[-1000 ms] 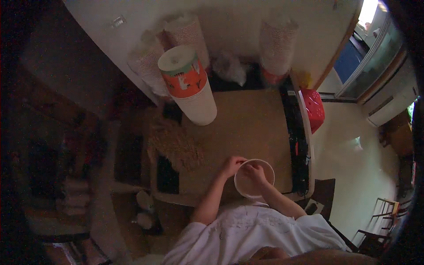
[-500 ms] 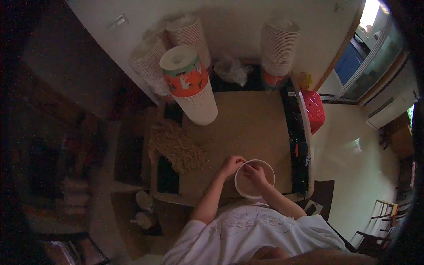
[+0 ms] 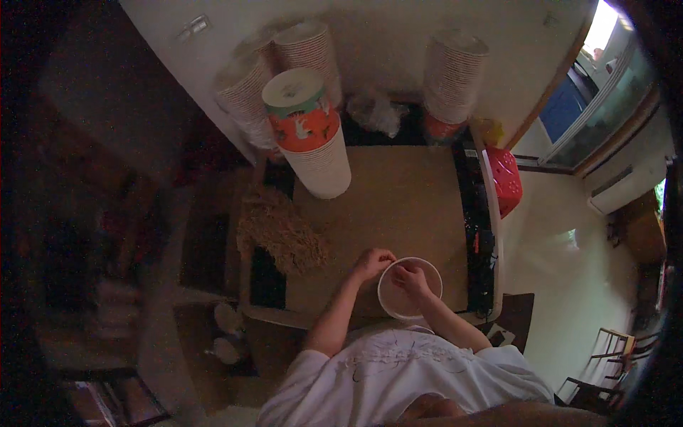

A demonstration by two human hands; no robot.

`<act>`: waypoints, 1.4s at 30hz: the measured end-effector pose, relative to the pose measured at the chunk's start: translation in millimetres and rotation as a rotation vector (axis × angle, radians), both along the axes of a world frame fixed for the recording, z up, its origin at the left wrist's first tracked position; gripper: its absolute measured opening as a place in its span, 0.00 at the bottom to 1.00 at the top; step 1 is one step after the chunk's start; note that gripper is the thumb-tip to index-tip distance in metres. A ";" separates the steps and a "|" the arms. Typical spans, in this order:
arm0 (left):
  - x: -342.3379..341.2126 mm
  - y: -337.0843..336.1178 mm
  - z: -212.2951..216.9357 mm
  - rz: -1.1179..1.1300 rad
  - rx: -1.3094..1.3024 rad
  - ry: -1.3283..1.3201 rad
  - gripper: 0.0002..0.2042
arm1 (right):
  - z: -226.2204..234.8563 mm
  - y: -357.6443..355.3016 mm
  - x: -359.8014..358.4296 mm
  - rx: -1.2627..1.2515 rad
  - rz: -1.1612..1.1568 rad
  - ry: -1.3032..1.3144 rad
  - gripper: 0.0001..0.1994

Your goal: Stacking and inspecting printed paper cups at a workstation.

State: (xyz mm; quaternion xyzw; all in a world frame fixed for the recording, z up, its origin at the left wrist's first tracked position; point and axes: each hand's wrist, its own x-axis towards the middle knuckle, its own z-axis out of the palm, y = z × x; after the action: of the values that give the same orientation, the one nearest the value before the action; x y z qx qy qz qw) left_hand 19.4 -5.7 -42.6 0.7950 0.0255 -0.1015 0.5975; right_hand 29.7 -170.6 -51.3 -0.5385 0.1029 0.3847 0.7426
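A white round paper bucket [image 3: 404,312] is at the table's near edge, close to my body, with its open mouth facing up. My left hand [image 3: 373,264] is closed at the bucket's upper left rim, fingers pinching there. Inside the mouth, my right hand [image 3: 410,280] is closed near the inner wall, just across from the left fingertips. What its fingers hold, if anything, is too small to make out. Left of the bucket lies a loose heap of tan cords [image 3: 284,238]. Farther off stands a tall stack of upturned paper buckets [image 3: 313,139], the top one orange and green.
The brown board [image 3: 398,199] covers most of the dark-edged table. More wrapped bucket stacks stand at the back left [image 3: 306,50] and back right [image 3: 455,78]. Crumpled clear plastic [image 3: 377,114] lies between them. A red plastic stool [image 3: 504,181] is beyond the right edge.
The view has shifted slightly. Both hands stay at the bucket, with only small finger movement visible.
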 end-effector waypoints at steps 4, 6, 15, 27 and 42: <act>0.8 -1.7 -17.9 0.233 -0.260 -0.079 0.04 | 17.5 -2.5 -12.0 0.088 -0.012 -0.122 0.07; 3.6 -0.8 -16.1 0.264 -0.218 -0.068 0.04 | 56.3 -10.2 -7.3 -0.045 0.051 -0.350 0.06; 16.1 -9.1 4.7 0.324 0.061 -0.262 0.06 | 51.1 10.4 58.5 -0.567 0.479 -0.821 0.04; -81.1 -99.6 44.6 0.689 -1.093 0.220 0.12 | 36.5 12.5 48.7 -0.725 0.448 -1.115 0.07; -39.5 -77.0 60.8 0.654 -0.503 0.443 0.07 | 20.4 4.5 55.7 -0.549 0.562 -1.011 0.09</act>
State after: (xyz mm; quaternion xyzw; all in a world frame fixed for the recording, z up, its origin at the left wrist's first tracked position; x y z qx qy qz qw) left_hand -20.0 -82.7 18.2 0.5349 0.3762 -0.0782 0.7525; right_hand 85.4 -166.0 -30.9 -0.8305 -0.3106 0.2229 0.4051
